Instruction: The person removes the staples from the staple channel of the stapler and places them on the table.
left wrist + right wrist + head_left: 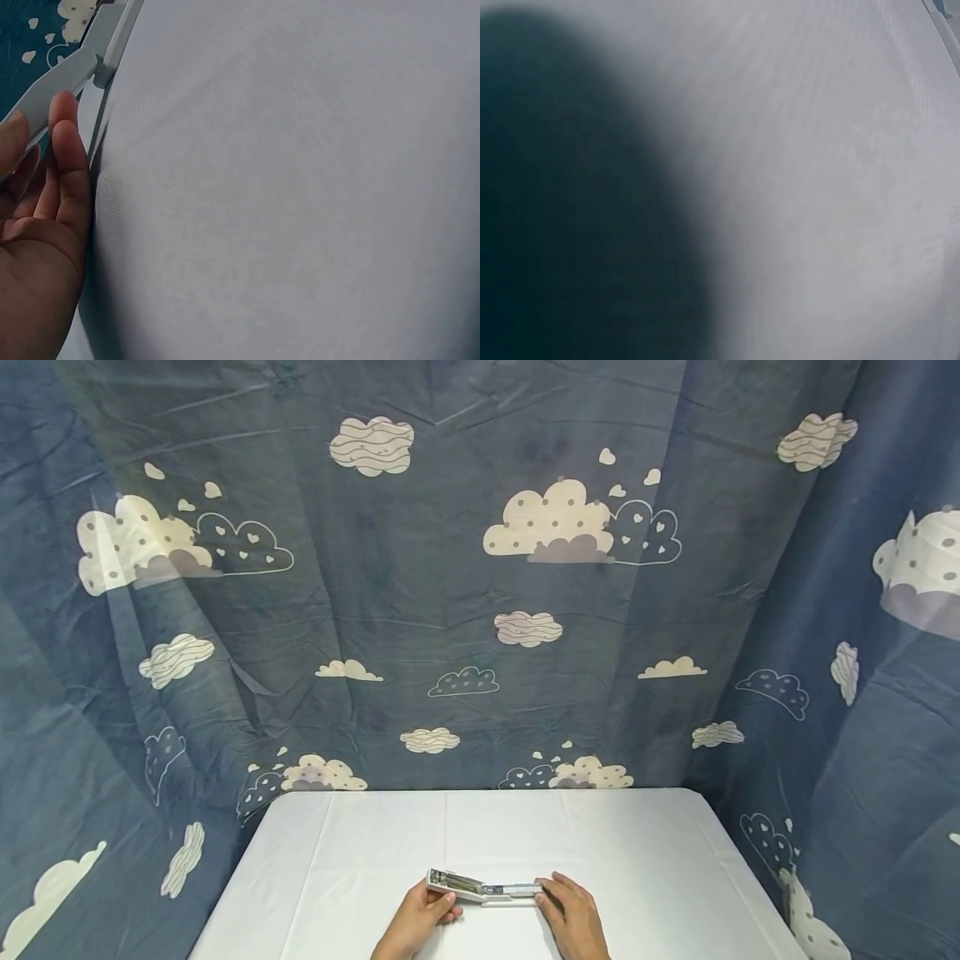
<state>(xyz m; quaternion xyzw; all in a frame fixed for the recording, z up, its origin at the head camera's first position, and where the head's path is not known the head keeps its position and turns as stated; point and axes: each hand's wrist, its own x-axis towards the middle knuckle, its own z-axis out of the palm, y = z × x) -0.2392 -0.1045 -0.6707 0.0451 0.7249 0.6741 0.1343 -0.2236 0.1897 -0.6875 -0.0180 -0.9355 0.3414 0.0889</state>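
A white stapler (513, 890), opened out wide at its hinge, spans the two hands low over the table's near part. Its left half (459, 883) tilts up and shows a metal inside. My left hand (417, 917) grips that tilted half between thumb and fingers; the left wrist view shows the same hand (45, 225) beside the stapler's smooth white outside (64, 81). At the opposite end, my right hand (576, 917) pinches the flatter half, thumb in front and fingers behind. The right wrist view leaves that hand out, with a dark blurred shape at its left.
A white cloth covers the table (360, 843). Dark blue curtains (420, 568) with cloud prints hang behind it and along both sides.
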